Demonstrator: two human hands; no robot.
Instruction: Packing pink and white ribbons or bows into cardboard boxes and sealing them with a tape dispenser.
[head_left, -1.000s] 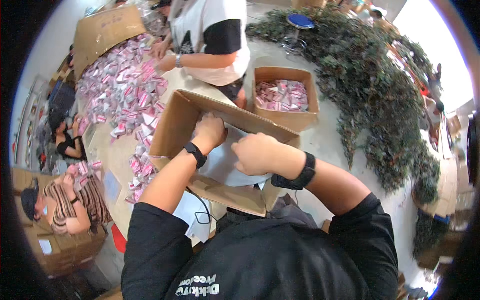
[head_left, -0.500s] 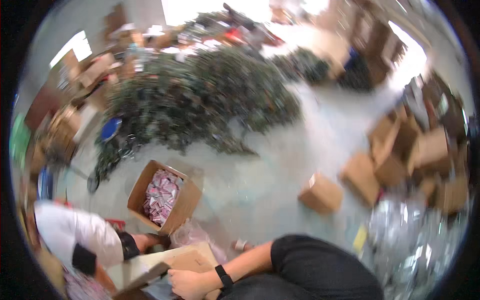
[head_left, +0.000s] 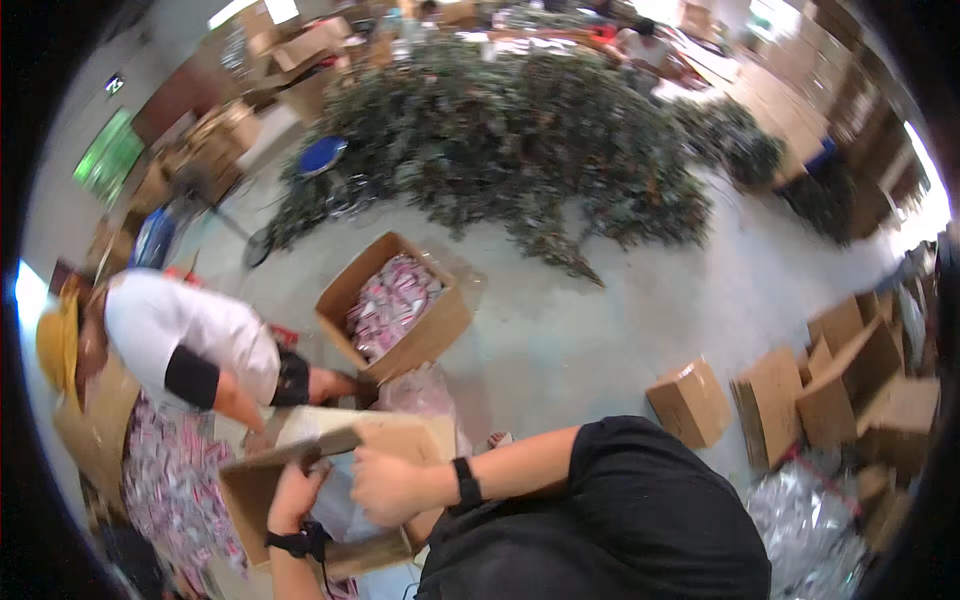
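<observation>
An open cardboard box [head_left: 240, 505] is in front of me, with a translucent plastic bag [head_left: 345, 510] lining it. Over the box's left part, my left hand [head_left: 293, 497] is closed with its fingers curled on the bag's edge. My right hand [head_left: 392, 487], slightly blurred, makes a fist on the bag near the far right side of the box. Both wrists wear black bands. What lies under the bag is mostly hidden.
A person in a white shirt and yellow hat [head_left: 190, 335] bends at the left over a heap of small pink-and-white packets [head_left: 180, 470]. Beyond stands a carton [head_left: 435, 330] of similar packets. Artificial greenery [head_left: 500, 140] is piled far off; cartons [head_left: 690, 400] and clear plastic [head_left: 805, 515] lie right.
My view has swung, so the scene sits farther right and the box shows more fully. My left hand has come into view over the box; my right hand stays at it.
</observation>
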